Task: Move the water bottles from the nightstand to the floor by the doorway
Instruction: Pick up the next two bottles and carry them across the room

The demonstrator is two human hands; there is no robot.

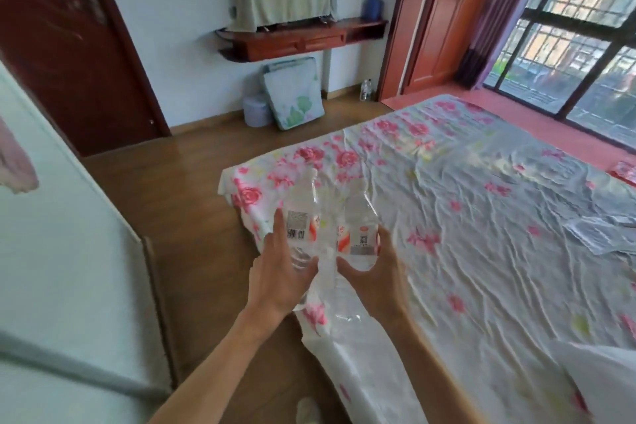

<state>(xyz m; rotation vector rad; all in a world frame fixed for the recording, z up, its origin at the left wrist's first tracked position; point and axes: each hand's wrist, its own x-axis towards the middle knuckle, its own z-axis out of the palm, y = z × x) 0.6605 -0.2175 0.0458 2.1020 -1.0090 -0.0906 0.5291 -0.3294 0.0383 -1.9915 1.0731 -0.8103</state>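
Midway through the carry: two water bottles (303,217) (359,231) held upright over the bed's (481,217) corner, left hand (278,272) and right hand (375,275) fingers wrapped around each; set-down by the doorway (69,45) still ahead.

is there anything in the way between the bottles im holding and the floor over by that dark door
Nothing visible blocks it. The left hand and right hand each hold a water bottle over the bed corner. From there the wooden floor runs bare to the dark door.
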